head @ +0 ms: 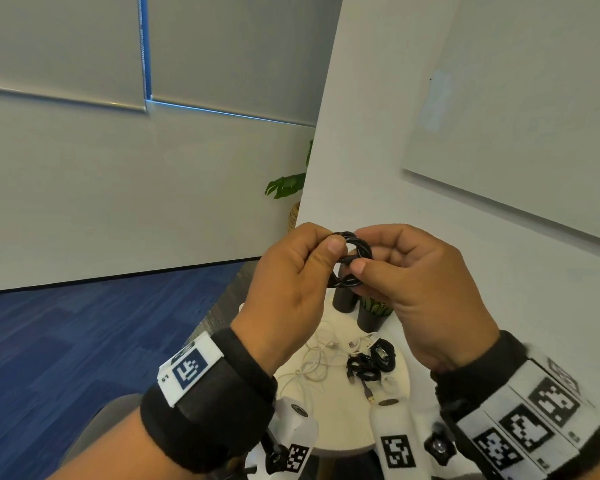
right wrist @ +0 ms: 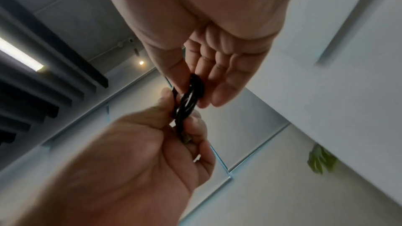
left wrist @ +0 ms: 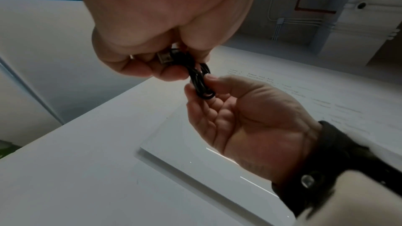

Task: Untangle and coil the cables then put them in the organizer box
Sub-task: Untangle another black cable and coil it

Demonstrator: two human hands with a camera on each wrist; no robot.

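left hand point(head: 291, 271), right hand point(head: 420, 289), both pinching coiled black cable point(head: 352, 259)

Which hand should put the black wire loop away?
Probably the right hand: it pinches the black coil across its strands, while the left hand also holds the plug end.

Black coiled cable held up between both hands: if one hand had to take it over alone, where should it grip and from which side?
Probably across the bundled strands of the black coiled cable, pinching all loops together from the side, as the left hand and right hand each do now. The coil is small and loose; holding one strand or the plug end would likely let it spring open.
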